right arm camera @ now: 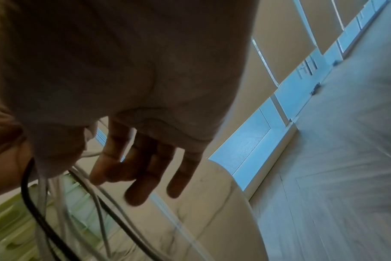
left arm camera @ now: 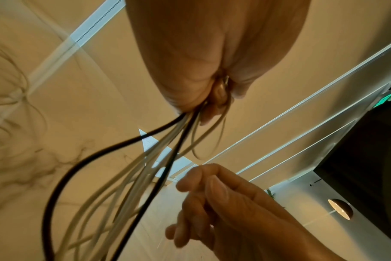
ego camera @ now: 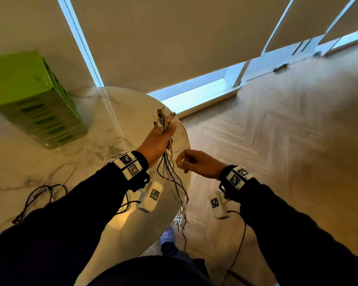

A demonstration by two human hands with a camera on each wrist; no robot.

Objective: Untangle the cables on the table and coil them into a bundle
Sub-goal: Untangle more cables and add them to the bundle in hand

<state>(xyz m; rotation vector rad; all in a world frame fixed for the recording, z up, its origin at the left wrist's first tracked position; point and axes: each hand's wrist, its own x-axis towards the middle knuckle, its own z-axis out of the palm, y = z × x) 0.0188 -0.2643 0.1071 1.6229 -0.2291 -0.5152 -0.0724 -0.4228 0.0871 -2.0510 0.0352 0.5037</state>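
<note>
My left hand (ego camera: 161, 139) is raised over the table's right edge and grips a bunch of white and black cables (ego camera: 174, 182). Their plug ends (ego camera: 162, 118) stick up past the fingers, and the strands hang down over the table edge toward the floor. In the left wrist view the fist (left arm camera: 201, 74) squeezes the cables (left arm camera: 145, 167) tight. My right hand (ego camera: 184, 162) hovers just right of the hanging strands, fingers loosely bent and holding nothing (left arm camera: 212, 194). In the right wrist view its fingers (right arm camera: 145, 159) are spread beside the cables (right arm camera: 45, 211).
A round marble table (ego camera: 132, 104) carries a green slotted box (ego camera: 29, 96) at the back left. Dark loose cables (ego camera: 41, 193) lie at its left front and pale loops (ego camera: 116, 147) near the middle. Wooden floor (ego camera: 277, 141) lies to the right, with a shoe (ego camera: 167, 234) below the edge.
</note>
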